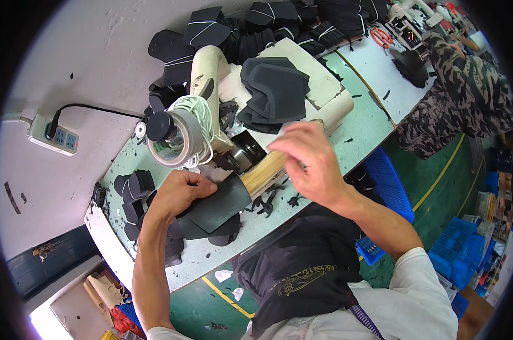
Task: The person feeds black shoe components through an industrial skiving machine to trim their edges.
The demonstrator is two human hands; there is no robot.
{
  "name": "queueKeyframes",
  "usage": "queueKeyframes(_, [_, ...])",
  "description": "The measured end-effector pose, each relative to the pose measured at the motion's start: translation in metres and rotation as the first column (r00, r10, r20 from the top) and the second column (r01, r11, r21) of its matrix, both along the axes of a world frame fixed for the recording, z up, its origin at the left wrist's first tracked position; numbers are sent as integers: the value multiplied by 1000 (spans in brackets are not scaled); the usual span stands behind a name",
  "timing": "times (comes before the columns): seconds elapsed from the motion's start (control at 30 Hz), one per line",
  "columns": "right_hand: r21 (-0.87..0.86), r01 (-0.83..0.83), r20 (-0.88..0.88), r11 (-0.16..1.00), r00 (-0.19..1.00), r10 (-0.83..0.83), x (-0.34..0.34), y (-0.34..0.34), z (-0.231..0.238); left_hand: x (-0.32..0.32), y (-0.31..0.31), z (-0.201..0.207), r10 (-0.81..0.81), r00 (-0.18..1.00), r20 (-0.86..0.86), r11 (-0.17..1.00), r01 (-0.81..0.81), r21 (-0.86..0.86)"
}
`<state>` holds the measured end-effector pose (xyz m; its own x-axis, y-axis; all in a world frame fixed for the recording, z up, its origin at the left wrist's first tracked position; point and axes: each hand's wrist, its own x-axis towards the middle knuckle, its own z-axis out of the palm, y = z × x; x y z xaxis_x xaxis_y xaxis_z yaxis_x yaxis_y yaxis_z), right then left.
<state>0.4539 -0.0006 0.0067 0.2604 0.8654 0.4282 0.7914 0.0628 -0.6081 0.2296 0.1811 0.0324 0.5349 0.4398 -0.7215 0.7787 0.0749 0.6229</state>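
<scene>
My left hand (180, 194) pinches the edge of a flat black sheet piece (218, 205), thumb on top, at the front of a cream machine (338, 107). More black pieces (225, 233) lie under and beside that sheet. A shiny dark metal cylinder (248, 152) on the machine is just beyond the sheet. Beside it runs a yellowish, wood-coloured strip (263, 171). Over the right end of this strip hovers my right hand (310, 164), its fingers bent but apart, with nothing visible in them. A stack of cut black pieces (276, 90) rests on the machine top.
A round lamp (174, 139) with coiled white cable stands left of the machine. Tied black bundles (208, 28) line the table's back. Black scraps (265, 203) litter its front. A power strip (52, 135) hangs on the wall. At right, a person in camouflage (466, 85) sits near orange-handled scissors (381, 38).
</scene>
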Motion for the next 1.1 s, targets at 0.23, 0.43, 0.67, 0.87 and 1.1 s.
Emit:
queueKeyframes(0.23, [-163,-96,-168,982,983,69,-19,14,0,25,-12,-5,-41,999,-9,973,42,229])
queueKeyframes(0.43, [-26,-64,-323,998,945,53,-6,28,7,28,-22,-7,-21,1000,20,948,13,319])
queueKeyframes(0.67, [449,-1,185,894,978,-92,36,15,39,9,-19,10,-141,985,101,990,139,33])
queueKeyframes(0.87, [165,45,40,985,998,-52,8,7,13,-1,-14,10,-110,994,3,994,110,22])
queueKeyframes(1.1, [-114,-93,-344,989,938,49,-20,6,4,0,-4,5,-52,998,-30,999,52,-17])
